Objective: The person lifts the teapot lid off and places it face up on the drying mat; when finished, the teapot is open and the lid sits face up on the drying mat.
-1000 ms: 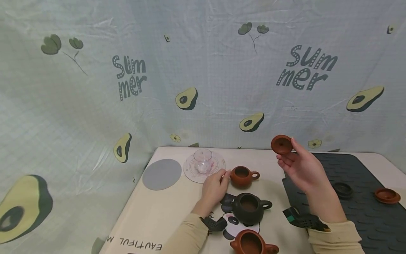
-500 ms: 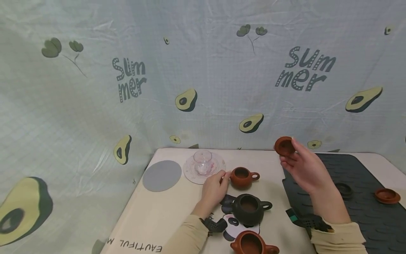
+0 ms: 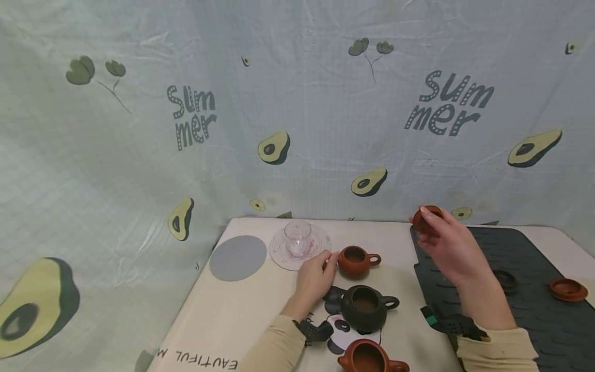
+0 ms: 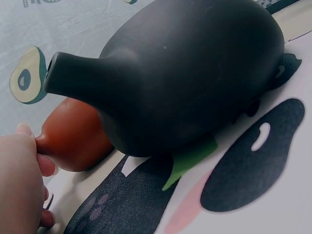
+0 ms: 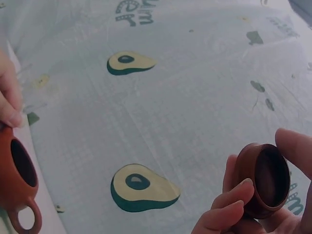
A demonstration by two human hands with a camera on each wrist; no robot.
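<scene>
My right hand [image 3: 448, 248] holds a small reddish-brown teapot lid [image 5: 265, 180] in the air, with its hollow underside showing in the right wrist view. On the table, my left hand [image 3: 316, 276] pinches the short spout of the far reddish-brown teapot [image 3: 355, 262], which has no lid on. A black lidless teapot [image 3: 364, 308] stands just in front of it; in the left wrist view it hides part of the brown pot. Nearest the person is another lidless reddish-brown teapot [image 3: 367, 356], cut off by the frame's bottom edge.
A clear glass cup [image 3: 298, 237] stands on a patterned round coaster [image 3: 281, 258] at the back. Left of it lies a grey disc [image 3: 238, 258]. On the right, a dark ridged mat [image 3: 530, 330] bears a black lid [image 3: 505, 280] and a reddish-brown lid [image 3: 568, 289].
My right hand has shifted slightly right and down while turning the lid, so its underside no longer faces the head camera. The left hand and the teapots have stayed in place.
</scene>
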